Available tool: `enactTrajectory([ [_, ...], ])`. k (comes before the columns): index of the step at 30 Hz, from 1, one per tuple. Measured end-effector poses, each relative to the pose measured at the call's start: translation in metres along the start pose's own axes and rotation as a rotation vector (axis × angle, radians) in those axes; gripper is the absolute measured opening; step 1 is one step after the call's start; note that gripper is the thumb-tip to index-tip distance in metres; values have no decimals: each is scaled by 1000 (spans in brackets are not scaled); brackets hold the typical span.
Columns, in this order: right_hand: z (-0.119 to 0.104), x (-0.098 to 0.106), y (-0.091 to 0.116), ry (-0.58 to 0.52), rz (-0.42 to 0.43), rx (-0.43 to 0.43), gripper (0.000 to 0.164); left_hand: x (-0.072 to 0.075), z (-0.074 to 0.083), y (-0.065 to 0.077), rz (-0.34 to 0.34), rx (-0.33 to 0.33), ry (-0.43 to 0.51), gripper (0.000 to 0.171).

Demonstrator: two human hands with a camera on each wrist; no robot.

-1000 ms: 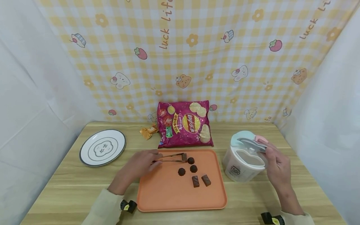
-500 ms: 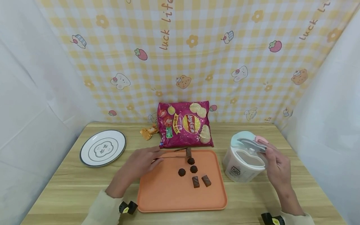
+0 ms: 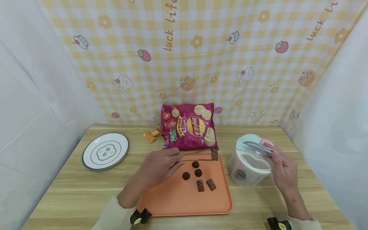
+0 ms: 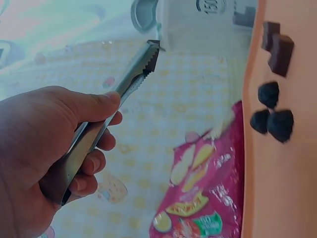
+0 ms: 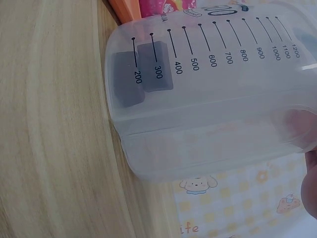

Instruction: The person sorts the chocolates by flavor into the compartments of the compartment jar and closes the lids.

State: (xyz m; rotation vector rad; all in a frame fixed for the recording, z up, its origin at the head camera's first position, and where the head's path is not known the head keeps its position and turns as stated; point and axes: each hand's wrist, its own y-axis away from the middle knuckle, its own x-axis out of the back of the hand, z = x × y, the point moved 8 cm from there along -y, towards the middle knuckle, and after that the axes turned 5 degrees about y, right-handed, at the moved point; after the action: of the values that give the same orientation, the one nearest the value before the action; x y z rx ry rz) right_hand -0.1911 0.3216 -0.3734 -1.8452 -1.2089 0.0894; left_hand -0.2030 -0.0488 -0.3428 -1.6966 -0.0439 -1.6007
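Observation:
Metal tongs (image 4: 132, 73) lie in my left hand (image 3: 159, 166), thumb on one side and fingers curled round the other. Their tips pinch a small brown chocolate block (image 3: 214, 154) above the far right corner of the orange tray (image 3: 184, 204). Round dark chocolates (image 3: 198, 172) and two more chocolate blocks (image 3: 200, 185) sit on the tray. At the right, my right hand (image 3: 284, 169) holds up the grey lid flap (image 3: 257, 147) of a clear plastic storage jar (image 3: 244, 180). Through the jar's wall, the right wrist view shows two dark blocks (image 5: 157, 79) at its bottom.
A purple chip bag (image 3: 187, 127) leans at the back behind the tray, with gold-wrapped candies (image 3: 149, 136) to its left. The white plate (image 3: 90, 159) rests at far left. A checked cloth (image 3: 172, 73) hangs behind the wooden table (image 3: 66, 195).
My left hand has moved right and a little away, carrying the chocolate block in the tongs from over the round chocolates toward the jar. The right hand has stayed on the lid flap.

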Motion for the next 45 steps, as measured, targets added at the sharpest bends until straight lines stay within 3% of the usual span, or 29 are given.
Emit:
enactTrajectory([
  [10,-3,1,0,2,-10,3,27,3,36,-24,75,-86,-5,25],
  [18,1,0,1,-20,-16,-27,28,-12,60,-49,45,-114,0,26],
  [29,1,0,0,-34,-12,-14,29,-37,70,-74,-61,-72,-57,33],
  [45,-2,0,2,-21,-10,15,27,-46,69,-78,-87,-59,-67,31],
])
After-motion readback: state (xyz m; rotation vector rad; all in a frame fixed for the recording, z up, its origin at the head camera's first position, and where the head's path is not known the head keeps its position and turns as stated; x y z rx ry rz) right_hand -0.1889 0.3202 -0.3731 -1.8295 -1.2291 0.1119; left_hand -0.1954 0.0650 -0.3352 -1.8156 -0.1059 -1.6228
